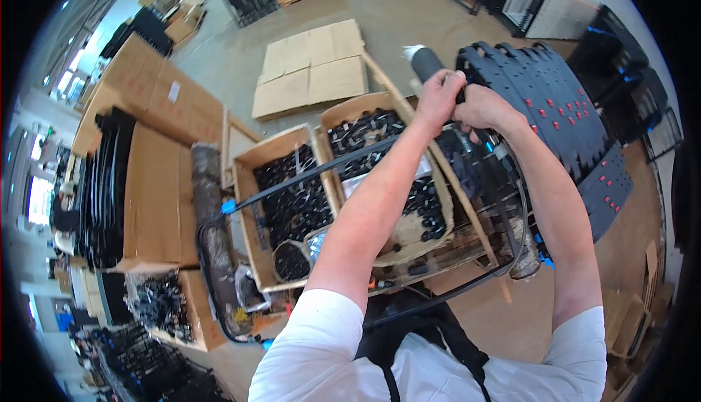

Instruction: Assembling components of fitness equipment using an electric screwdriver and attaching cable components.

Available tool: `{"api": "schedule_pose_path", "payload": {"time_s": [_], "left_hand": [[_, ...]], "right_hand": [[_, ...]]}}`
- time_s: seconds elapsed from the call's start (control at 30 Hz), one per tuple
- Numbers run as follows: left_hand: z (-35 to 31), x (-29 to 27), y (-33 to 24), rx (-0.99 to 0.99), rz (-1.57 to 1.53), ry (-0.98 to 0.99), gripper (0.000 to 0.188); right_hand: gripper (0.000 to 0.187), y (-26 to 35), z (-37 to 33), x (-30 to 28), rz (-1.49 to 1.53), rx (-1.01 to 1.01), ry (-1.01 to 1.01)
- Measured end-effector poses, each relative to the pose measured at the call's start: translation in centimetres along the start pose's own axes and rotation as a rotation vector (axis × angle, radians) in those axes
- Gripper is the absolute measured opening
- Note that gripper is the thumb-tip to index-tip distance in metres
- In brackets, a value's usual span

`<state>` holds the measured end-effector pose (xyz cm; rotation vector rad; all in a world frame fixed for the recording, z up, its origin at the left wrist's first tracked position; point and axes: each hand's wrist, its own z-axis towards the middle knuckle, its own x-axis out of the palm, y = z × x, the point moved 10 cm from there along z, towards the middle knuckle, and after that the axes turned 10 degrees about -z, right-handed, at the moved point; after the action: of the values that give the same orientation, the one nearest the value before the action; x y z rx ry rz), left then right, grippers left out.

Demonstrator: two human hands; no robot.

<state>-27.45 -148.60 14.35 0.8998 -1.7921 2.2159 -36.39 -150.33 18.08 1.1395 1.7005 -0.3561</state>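
My left hand [438, 95] and my right hand [482, 108] are close together, both with fingers closed around a dark part at the top of a black metal tube frame [314, 172]. A grey cylinder with a white end [423, 62] stands just behind the left hand. The frame's long bar runs down left to a blue clip [228, 205], and another bent bar [522, 227] passes under my right forearm. What lies exactly between the fingers is hidden. To the right hangs a row of black slatted panels with red marks [562, 102].
Open cardboard boxes of small black parts [292, 190] [380, 139] stand below my arms. Flat cardboard sheets [314, 70] lie on the concrete floor. Closed cartons [153, 183] and stacked black frames [102, 183] fill the left side. Black wire racks [628, 73] stand at the right.
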Motion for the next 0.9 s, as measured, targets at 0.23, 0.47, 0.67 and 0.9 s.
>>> {"api": "schedule_pose_path", "payload": {"time_s": [0.23, 0.47, 0.67, 0.9], "left_hand": [[-10.2, -14.7, -5.8, -0.003, -0.034, -0.233, 0.025], [-15.1, -25.7, -13.7, 0.040, 0.049, -0.290, 0.027], [-16.1, -29.0, -13.7, 0.058, 0.022, -0.302, 0.029], [-16.3, -29.4, -13.2, 0.028, 0.047, -0.284, 0.029]], "right_hand": [[0.033, 14.6, -1.0, 9.5, 0.036, -0.220, 0.059], [0.032, 27.6, -2.3, 13.0, -0.042, -0.233, 0.042], [0.037, 30.7, -2.2, 14.2, -0.073, -0.259, -0.012], [0.034, 30.8, -2.3, 15.1, -0.117, -0.186, 0.038]]}}
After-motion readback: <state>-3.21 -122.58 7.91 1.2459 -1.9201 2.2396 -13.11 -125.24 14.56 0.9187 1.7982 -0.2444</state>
